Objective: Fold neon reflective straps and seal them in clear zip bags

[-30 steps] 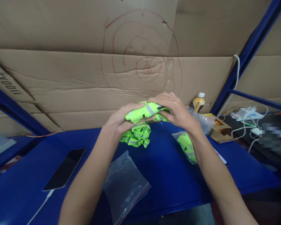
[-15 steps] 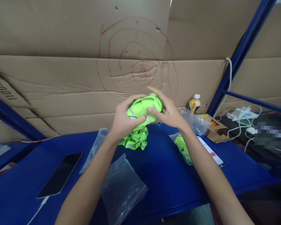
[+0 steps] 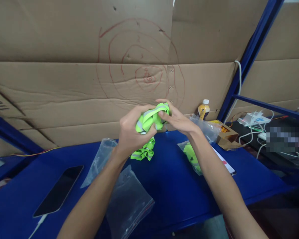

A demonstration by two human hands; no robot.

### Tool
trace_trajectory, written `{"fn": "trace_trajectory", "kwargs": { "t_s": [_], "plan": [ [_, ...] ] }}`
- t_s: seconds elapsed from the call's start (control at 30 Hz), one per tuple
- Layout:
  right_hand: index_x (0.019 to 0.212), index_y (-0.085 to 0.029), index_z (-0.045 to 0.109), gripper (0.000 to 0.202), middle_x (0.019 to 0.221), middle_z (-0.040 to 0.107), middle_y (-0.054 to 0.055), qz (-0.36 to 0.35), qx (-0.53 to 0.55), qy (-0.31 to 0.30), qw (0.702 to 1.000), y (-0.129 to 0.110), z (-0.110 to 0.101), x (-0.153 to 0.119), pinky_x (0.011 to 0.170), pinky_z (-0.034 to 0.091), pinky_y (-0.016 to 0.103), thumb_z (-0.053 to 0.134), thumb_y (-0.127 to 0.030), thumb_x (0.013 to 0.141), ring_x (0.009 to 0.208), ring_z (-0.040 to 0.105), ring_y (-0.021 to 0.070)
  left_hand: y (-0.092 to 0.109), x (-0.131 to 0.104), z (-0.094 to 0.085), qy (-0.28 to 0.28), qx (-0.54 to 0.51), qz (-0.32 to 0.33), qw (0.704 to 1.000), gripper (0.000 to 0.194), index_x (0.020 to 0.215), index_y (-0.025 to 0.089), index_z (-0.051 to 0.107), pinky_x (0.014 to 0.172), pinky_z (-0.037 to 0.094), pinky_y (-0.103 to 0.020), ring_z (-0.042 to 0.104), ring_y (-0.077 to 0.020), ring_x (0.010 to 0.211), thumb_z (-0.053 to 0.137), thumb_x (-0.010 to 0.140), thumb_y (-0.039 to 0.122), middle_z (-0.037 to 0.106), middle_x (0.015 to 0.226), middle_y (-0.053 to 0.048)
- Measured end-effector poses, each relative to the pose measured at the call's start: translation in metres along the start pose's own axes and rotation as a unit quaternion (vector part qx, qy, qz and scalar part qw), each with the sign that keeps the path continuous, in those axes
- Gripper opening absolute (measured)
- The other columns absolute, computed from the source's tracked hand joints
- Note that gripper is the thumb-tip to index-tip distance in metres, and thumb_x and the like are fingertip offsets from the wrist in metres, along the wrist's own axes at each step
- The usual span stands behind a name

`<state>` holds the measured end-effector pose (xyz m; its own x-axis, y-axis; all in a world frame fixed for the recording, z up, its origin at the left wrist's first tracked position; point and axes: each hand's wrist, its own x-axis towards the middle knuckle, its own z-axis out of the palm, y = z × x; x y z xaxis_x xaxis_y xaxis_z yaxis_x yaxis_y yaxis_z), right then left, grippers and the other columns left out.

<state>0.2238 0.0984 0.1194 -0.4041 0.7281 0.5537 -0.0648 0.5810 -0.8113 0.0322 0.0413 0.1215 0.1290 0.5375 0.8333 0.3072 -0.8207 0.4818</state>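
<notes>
One green bundle (now narrower) is gripped by left hand and right hand.

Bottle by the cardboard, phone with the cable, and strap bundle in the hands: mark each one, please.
Bottle (image 3: 203, 111): head view, on its yellow body.
Phone (image 3: 59, 191): head view, on its dark screen.
Strap bundle (image 3: 147, 122): head view, on its bright green band.

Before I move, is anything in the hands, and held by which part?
Yes: a neon-green strap bundle. The left hand grips its left side; the right hand holds its right end, thumb in front.
</notes>
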Motion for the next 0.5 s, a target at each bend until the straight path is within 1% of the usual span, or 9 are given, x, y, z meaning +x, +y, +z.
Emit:
{"fn": "trace_trajectory", "kwargs": {
  "t_s": [0.07,0.1,0.17,0.2,0.27,0.33,0.43,0.47,0.5],
  "plan": [
    [0.14,-0.027,0.048,0.083,0.116,0.071,0.005,0.009,0.025,-0.034,0.999,-0.002,-0.009,-0.003,0.081,0.062,0.031,0.074,-0.08,0.081,0.099,0.07,0.0199,0.0,-0.003,0.006,-0.005,0.022,0.014,1.0,0.042,0.117,0.026,0.076,0.111,0.049,-0.042,0.067,-0.0306,0.114,0.082,0.076,0.02,0.075,0.12,-0.007],
    [0.141,-0.027,0.05,0.087,0.114,0.072,0.006,0.028,0.055,-0.042,0.997,-0.003,-0.011,-0.003,0.076,0.063,0.032,0.071,-0.085,0.08,0.096,0.071,0.0207,-0.001,-0.004,0.01,-0.004,0.034,0.022,0.999,0.042,0.117,0.026,0.076,0.111,0.049,-0.043,0.067,-0.0311,0.114,0.082,0.076,0.021,0.075,0.12,-0.008],
    [0.135,-0.025,0.057,0.088,0.108,0.074,0.007,0.083,0.125,-0.034,0.988,-0.005,-0.011,-0.003,0.067,0.063,0.033,0.068,-0.09,0.077,0.089,0.072,0.022,-0.005,-0.007,0.015,0.004,0.047,0.026,0.999,0.043,0.119,0.026,0.076,0.111,0.049,-0.045,0.066,-0.0319,0.113,0.082,0.077,0.023,0.074,0.12,-0.008],
    [0.128,-0.024,0.062,0.084,0.104,0.074,0.007,0.111,0.153,-0.022,0.982,-0.005,-0.007,-0.002,0.063,0.062,0.032,0.071,-0.088,0.075,0.085,0.071,0.0216,-0.008,-0.009,0.016,0.009,0.045,0.026,0.999,0.044,0.12,0.026,0.075,0.112,0.048,-0.045,0.066,-0.0322,0.113,0.083,0.077,0.025,0.074,0.12,-0.008],
    [0.111,-0.022,0.068,0.068,0.096,0.074,0.005,0.144,0.191,0.01,0.971,-0.007,0.004,0.002,0.058,0.059,0.029,0.084,-0.077,0.073,0.077,0.069,0.0191,-0.014,-0.01,0.016,0.014,0.028,0.031,0.999,0.046,0.126,0.026,0.073,0.114,0.046,-0.043,0.065,-0.0323,0.118,0.082,0.082,0.031,0.073,0.124,-0.009],
    [0.097,-0.02,0.07,0.057,0.088,0.073,0.004,0.154,0.217,0.044,0.963,-0.009,0.017,0.005,0.057,0.057,0.027,0.095,-0.061,0.067,0.072,0.066,0.0166,-0.02,-0.01,0.014,0.016,0.0,0.043,0.999,0.044,0.132,0.026,0.07,0.115,0.044,-0.042,0.063,-0.0313,0.121,0.076,0.092,0.042,0.071,0.129,-0.01],
    [0.091,-0.019,0.069,0.056,0.086,0.072,0.002,0.143,0.233,0.084,0.958,-0.014,0.03,0.009,0.061,0.058,0.027,0.102,-0.047,0.056,0.071,0.065,0.015,-0.025,-0.007,0.016,0.056,-0.014,0.043,0.997,0.045,0.13,0.026,0.073,0.115,0.042,-0.041,0.062,-0.0284,0.121,0.049,0.107,0.056,0.071,0.127,-0.009],
    [0.089,-0.019,0.067,0.057,0.085,0.07,0.0,0.13,0.229,0.103,0.959,-0.015,0.032,0.01,0.062,0.057,0.027,0.103,-0.046,0.054,0.071,0.064,0.0142,-0.025,-0.005,0.019,0.077,-0.022,0.028,0.996,0.048,0.127,0.026,0.075,0.116,0.041,-0.04,0.062,-0.0275,0.121,0.042,0.109,0.057,0.072,0.126,-0.008],
    [0.088,-0.02,0.065,0.058,0.082,0.068,-0.002,0.111,0.221,0.128,0.96,-0.016,0.033,0.01,0.063,0.057,0.026,0.103,-0.046,0.052,0.07,0.062,0.0133,-0.024,-0.003,0.023,0.098,-0.04,0.003,0.994,0.048,0.124,0.027,0.076,0.116,0.042,-0.039,0.062,-0.0267,0.123,0.041,0.11,0.056,0.072,0.125,-0.007]
  ]
}}
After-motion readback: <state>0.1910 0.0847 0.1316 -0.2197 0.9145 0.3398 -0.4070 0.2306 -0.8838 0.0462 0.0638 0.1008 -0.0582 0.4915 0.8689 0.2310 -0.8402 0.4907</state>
